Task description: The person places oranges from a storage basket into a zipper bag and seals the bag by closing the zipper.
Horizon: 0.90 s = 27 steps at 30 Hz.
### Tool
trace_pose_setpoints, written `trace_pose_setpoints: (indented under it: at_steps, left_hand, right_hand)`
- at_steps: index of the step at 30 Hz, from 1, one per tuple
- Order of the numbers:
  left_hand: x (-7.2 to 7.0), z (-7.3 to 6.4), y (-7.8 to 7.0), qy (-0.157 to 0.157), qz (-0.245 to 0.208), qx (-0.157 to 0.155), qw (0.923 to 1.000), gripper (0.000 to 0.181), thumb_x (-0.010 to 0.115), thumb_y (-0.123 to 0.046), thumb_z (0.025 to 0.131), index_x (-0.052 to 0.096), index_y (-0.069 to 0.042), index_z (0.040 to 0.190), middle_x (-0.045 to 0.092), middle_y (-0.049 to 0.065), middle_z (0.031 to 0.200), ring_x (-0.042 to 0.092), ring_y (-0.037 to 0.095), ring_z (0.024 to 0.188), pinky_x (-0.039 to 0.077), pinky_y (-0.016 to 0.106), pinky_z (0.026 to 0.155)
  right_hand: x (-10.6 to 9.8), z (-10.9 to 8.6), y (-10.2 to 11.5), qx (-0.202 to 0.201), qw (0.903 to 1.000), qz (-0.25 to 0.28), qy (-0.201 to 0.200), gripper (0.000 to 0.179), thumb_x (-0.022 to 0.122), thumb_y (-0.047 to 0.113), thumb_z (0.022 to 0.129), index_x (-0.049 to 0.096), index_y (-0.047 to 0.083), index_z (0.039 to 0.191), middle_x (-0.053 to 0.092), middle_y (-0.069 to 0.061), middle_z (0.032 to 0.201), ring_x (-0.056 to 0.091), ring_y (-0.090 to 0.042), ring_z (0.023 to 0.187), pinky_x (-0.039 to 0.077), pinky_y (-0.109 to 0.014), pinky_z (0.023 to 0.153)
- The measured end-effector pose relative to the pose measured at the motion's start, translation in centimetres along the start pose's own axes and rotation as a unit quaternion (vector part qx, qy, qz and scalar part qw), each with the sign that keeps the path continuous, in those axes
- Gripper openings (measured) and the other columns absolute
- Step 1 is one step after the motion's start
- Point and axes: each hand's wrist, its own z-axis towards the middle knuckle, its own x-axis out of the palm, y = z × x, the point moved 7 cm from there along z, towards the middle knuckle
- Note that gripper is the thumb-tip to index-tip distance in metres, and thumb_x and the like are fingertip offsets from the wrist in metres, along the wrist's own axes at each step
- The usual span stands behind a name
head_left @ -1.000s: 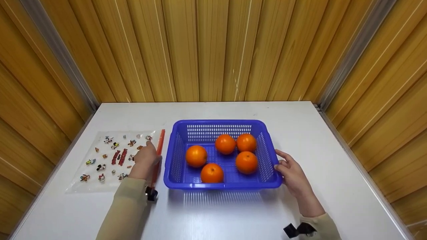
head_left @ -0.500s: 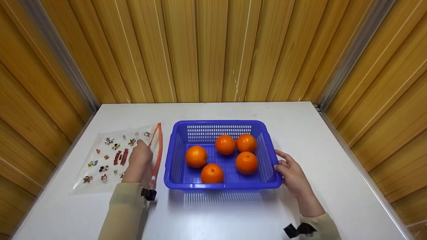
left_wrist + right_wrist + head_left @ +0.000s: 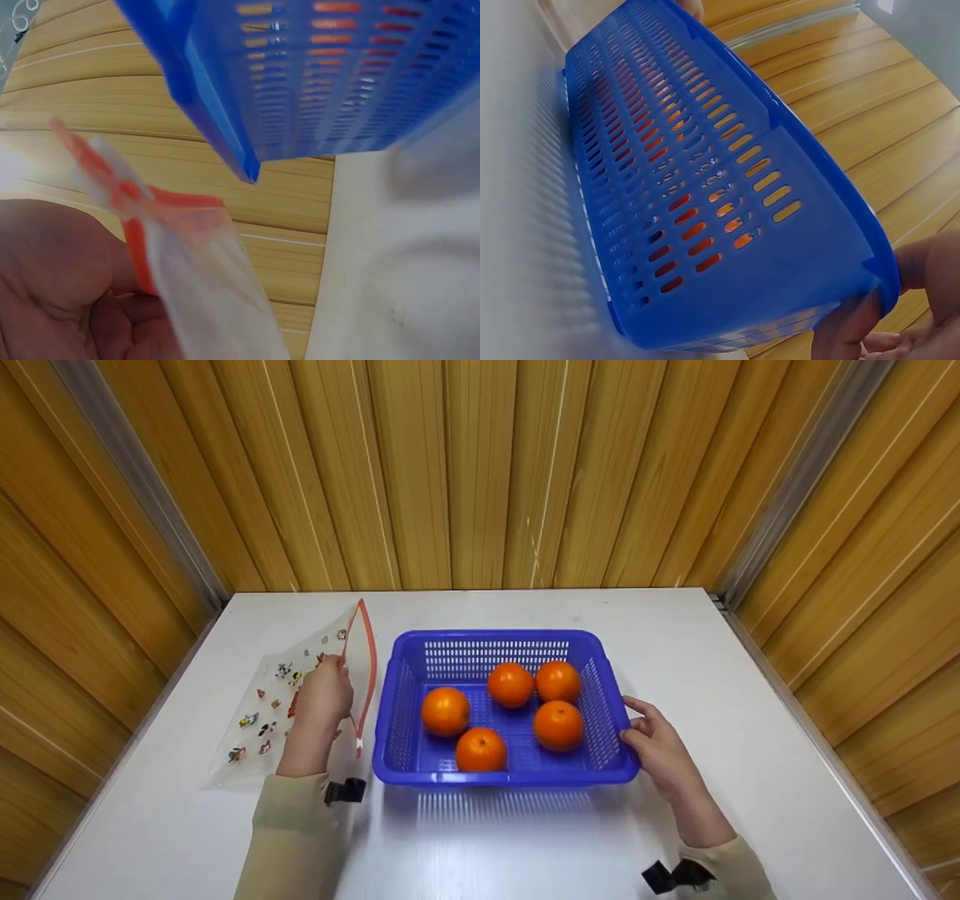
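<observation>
Now the left hand [image 3: 322, 697] grips a filmy plastic bag [image 3: 270, 716], the right hand [image 3: 660, 750] a slotted, rectangular basket [image 3: 540, 778].

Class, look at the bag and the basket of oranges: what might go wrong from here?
The mouth of the bag might sag shut, since the left hand grips one side and the other side is unheld. The oranges lie loose, so they could roll if the right hand, holding the basket by its rim, tilted it.
</observation>
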Motion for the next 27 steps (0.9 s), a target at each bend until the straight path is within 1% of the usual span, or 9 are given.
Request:
trace_pose_setpoints:
  at_steps: [2, 4, 6, 8, 12, 17, 20, 23, 27]
  left_hand:
    - [-0.1, -0.4, -0.8, -0.005, 0.004, 0.006, 1.0, 0.041, 0.038, -0.009, 0.107, 0.05, 0.008, 0.142, 0.062, 0.036, 0.13, 0.069, 0.048, 0.109, 0.061, 0.05, 0.079]
    - [-0.1, -0.9, -1.6, -0.006, 0.006, 0.007, 0.9999, 0.042, 0.037, -0.01, 0.108, 0.05, 0.007, 0.144, 0.06, 0.034, 0.135, 0.064, 0.049, 0.12, 0.056, 0.057, 0.094]
    - [-0.1, -1.4, -2.3, -0.008, 0.003, 0.01, 0.9999, 0.043, 0.037, -0.01, 0.108, 0.05, 0.006, 0.145, 0.058, 0.033, 0.138, 0.06, 0.049, 0.127, 0.05, 0.06, 0.104]
    - [-0.1, -2.0, -2.9, -0.009, -0.001, 0.015, 0.9998, 0.043, 0.036, -0.01, 0.109, 0.049, 0.006, 0.146, 0.058, 0.032, 0.14, 0.058, 0.049, 0.13, 0.048, 0.06, 0.107]
    - [0.0, -2.9, -3.7, -0.006, -0.005, 0.03, 0.9995, 0.043, 0.037, -0.01, 0.109, 0.048, 0.007, 0.147, 0.057, 0.032, 0.141, 0.057, 0.049, 0.13, 0.046, 0.058, 0.109]
    - [0.1, -4.1, -4.4, 0.006, -0.005, 0.034, 0.9994, 0.043, 0.039, -0.011, 0.108, 0.048, 0.006, 0.147, 0.058, 0.03, 0.14, 0.057, 0.049, 0.13, 0.046, 0.059, 0.109]
    - [0.0, -4.6, -4.7, 0.006, 0.001, 0.038, 0.9993, 0.043, 0.039, -0.011, 0.108, 0.049, 0.005, 0.147, 0.059, 0.031, 0.139, 0.059, 0.05, 0.127, 0.047, 0.061, 0.107]
    - [-0.1, -5.0, -4.9, 0.007, 0.012, 0.038, 0.9992, 0.044, 0.037, -0.012, 0.109, 0.048, 0.004, 0.148, 0.06, 0.031, 0.137, 0.06, 0.051, 0.125, 0.049, 0.062, 0.104]
    - [-0.1, -5.4, -5.5, 0.011, 0.023, 0.04, 0.9989, 0.044, 0.036, -0.012, 0.11, 0.046, 0.004, 0.149, 0.06, 0.032, 0.136, 0.063, 0.05, 0.122, 0.051, 0.063, 0.099]
  right_hand:
    - [0.2, 0.0, 0.7, -0.011, 0.9985, -0.053, -0.006, 0.065, 0.047, 0.001, 0.099, 0.024, 0.0, 0.16, 0.055, -0.025, 0.13, 0.062, -0.03, 0.113, 0.057, -0.037, 0.094]
    - [0.6, -0.1, 1.7, -0.029, 0.9941, -0.103, -0.019, 0.067, 0.049, 0.004, 0.099, 0.022, -0.001, 0.16, 0.043, -0.029, 0.147, 0.047, -0.04, 0.134, 0.045, -0.053, 0.111]
    - [1.5, 0.0, 3.1, -0.05, 0.9886, -0.138, -0.031, 0.069, 0.052, 0.008, 0.099, 0.021, 0.001, 0.16, 0.033, -0.027, 0.156, 0.028, -0.044, 0.146, 0.03, -0.067, 0.119]
    - [2.7, 0.0, 4.7, -0.075, 0.9844, -0.154, -0.039, 0.068, 0.055, 0.011, 0.099, 0.025, 0.003, 0.16, 0.031, -0.023, 0.159, 0.019, -0.043, 0.149, 0.02, -0.071, 0.122]
    - [6.7, 0.5, 8.0, -0.13, 0.9807, -0.144, -0.021, 0.062, 0.061, 0.01, 0.098, 0.038, 0.003, 0.155, 0.043, -0.02, 0.155, 0.028, -0.04, 0.147, 0.024, -0.066, 0.123]
    - [12.9, 1.5, 11.3, -0.156, 0.9799, -0.11, 0.058, 0.051, 0.064, 0.009, 0.097, 0.051, 0.003, 0.147, 0.058, -0.021, 0.142, 0.052, -0.039, 0.136, 0.038, -0.055, 0.119]
    - [16.7, 2.3, 12.5, -0.135, 0.9784, -0.098, 0.121, 0.048, 0.063, 0.013, 0.1, 0.053, 0.005, 0.146, 0.062, -0.019, 0.138, 0.061, -0.035, 0.127, 0.049, -0.048, 0.109]
    - [20.3, 3.3, 12.7, -0.085, 0.9768, -0.081, 0.179, 0.047, 0.061, 0.02, 0.103, 0.052, 0.004, 0.146, 0.065, -0.018, 0.135, 0.067, -0.034, 0.118, 0.057, -0.044, 0.097]
    - [24.1, 4.6, 12.5, -0.026, 0.9736, -0.092, 0.207, 0.049, 0.06, 0.033, 0.104, 0.055, 0.003, 0.143, 0.073, -0.014, 0.12, 0.074, -0.033, 0.1, 0.06, -0.044, 0.089]
